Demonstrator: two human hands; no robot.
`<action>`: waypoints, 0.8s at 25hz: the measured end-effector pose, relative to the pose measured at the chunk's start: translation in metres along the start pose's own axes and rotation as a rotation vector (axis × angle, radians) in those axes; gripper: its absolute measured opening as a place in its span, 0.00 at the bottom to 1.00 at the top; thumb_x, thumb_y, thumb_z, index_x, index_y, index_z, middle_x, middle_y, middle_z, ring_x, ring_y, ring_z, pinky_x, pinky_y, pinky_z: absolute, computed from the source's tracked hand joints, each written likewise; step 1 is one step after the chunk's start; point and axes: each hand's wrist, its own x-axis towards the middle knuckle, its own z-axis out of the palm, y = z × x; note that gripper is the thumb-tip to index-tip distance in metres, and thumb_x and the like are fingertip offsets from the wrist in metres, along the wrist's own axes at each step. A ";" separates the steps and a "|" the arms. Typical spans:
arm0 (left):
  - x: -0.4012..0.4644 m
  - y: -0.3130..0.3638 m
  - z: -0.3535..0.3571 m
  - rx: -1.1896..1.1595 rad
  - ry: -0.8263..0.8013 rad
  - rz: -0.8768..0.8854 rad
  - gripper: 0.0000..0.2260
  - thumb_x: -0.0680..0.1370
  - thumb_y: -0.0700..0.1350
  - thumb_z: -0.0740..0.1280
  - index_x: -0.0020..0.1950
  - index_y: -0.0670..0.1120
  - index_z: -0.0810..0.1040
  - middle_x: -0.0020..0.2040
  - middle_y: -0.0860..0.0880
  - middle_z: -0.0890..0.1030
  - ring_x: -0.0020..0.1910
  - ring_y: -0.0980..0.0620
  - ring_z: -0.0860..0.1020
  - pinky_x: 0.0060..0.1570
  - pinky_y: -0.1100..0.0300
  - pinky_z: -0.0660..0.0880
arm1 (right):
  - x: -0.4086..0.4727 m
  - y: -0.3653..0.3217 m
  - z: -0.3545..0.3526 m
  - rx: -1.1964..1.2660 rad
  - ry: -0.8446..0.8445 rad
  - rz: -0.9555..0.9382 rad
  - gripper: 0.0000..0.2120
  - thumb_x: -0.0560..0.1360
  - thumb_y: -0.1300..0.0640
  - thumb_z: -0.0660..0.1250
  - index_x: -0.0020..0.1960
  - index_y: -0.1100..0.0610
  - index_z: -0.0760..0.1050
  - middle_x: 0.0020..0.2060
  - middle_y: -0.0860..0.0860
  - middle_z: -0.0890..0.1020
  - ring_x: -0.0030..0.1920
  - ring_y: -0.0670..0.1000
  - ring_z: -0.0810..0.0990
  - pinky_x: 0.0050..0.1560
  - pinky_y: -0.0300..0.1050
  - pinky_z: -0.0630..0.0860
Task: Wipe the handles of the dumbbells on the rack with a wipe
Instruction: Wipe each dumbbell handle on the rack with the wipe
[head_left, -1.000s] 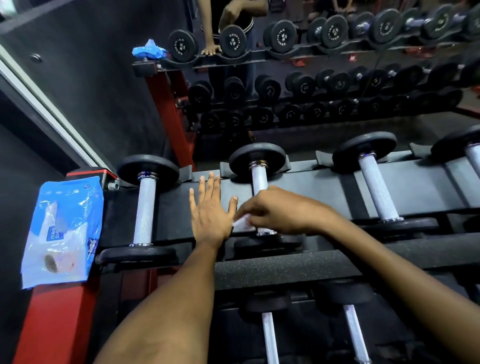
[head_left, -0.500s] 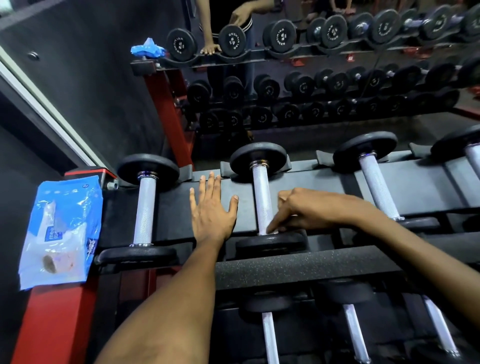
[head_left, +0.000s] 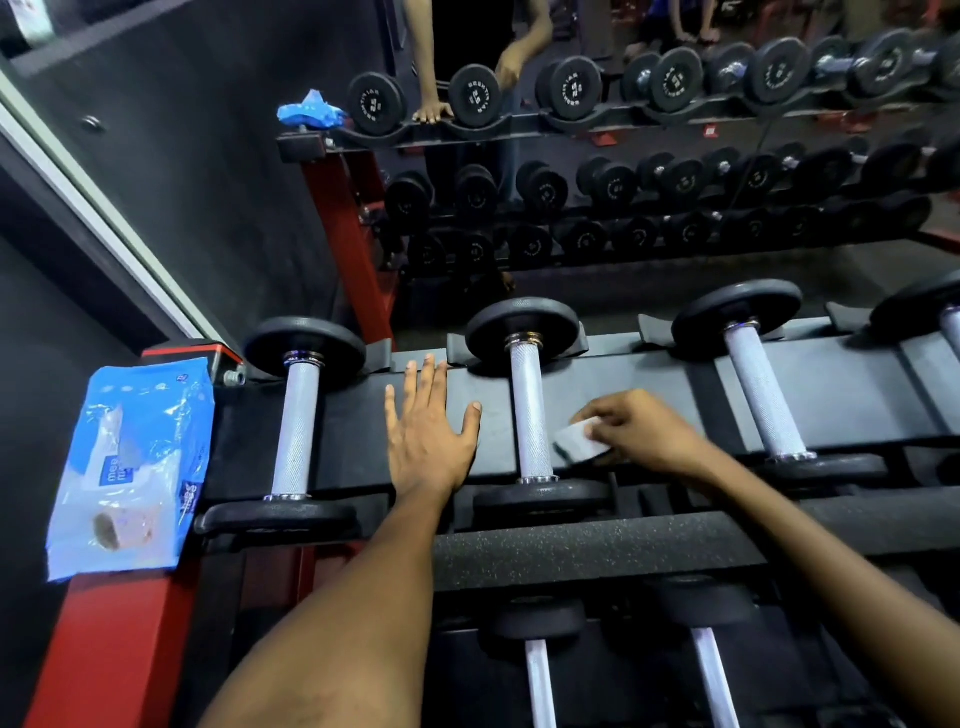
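Three dumbbells with knurled silver handles lie across the top shelf of the rack (head_left: 649, 384): a left dumbbell (head_left: 296, 431), a middle dumbbell (head_left: 529, 410) and a right dumbbell (head_left: 761, 395). My left hand (head_left: 428, 431) lies flat with straight fingers on the black shelf between the left and middle handles. My right hand (head_left: 639, 428) pinches a small folded white wipe (head_left: 576, 441) just right of the middle handle, a little apart from it.
A blue pack of wipes (head_left: 135, 467) lies on the red frame end at the left. More dumbbell handles (head_left: 540, 680) sit on the lower shelf. A mirror behind shows the rack, my reflection and the blue pack (head_left: 309, 114). A dark wall stands at the left.
My right hand came off the lower end of the middle handle and moved to the right with the wipe, which now shows in its fingers. My left hand has stayed put.
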 end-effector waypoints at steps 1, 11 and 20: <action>0.000 0.000 0.000 0.003 -0.001 -0.001 0.30 0.81 0.60 0.52 0.79 0.49 0.52 0.80 0.53 0.51 0.78 0.55 0.43 0.76 0.52 0.37 | 0.005 0.000 0.015 0.266 -0.140 0.047 0.09 0.76 0.68 0.61 0.52 0.60 0.78 0.40 0.53 0.79 0.38 0.47 0.78 0.42 0.40 0.79; 0.000 -0.001 0.002 0.049 -0.009 0.002 0.37 0.74 0.65 0.40 0.80 0.50 0.51 0.80 0.52 0.49 0.78 0.53 0.42 0.76 0.51 0.36 | 0.014 0.013 0.022 0.631 -0.524 0.142 0.14 0.75 0.71 0.60 0.57 0.61 0.77 0.46 0.54 0.83 0.41 0.45 0.81 0.46 0.34 0.77; -0.001 0.001 -0.002 0.010 -0.002 -0.016 0.34 0.76 0.64 0.44 0.80 0.51 0.50 0.80 0.53 0.50 0.78 0.54 0.42 0.75 0.54 0.34 | 0.000 -0.019 0.008 0.102 -0.235 0.144 0.06 0.75 0.66 0.65 0.50 0.59 0.77 0.35 0.50 0.78 0.29 0.41 0.73 0.32 0.32 0.71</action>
